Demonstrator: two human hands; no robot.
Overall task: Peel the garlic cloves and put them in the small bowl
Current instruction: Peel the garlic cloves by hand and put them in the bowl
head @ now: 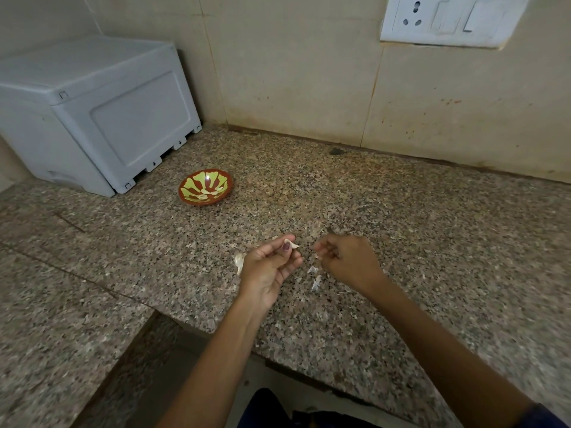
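Observation:
My left hand (268, 267) pinches a pale garlic clove (292, 244) between thumb and fingers, just above the granite counter. A little to its right, my right hand (346, 257) has its fingers curled, with a scrap of garlic skin (318, 254) at its fingertips. Another unpeeled garlic clove (239, 261) lies on the counter, partly hidden behind my left hand. The small bowl (205, 190), brown with a yellow-green pattern, stands further back to the left, with pale peeled cloves inside it.
Loose bits of garlic skin (315, 278) lie on the counter between my hands. A grey plastic box (92, 118) stands at the back left. A socket plate (445, 20) is on the tiled wall. The counter edge (216, 332) steps back at the lower left.

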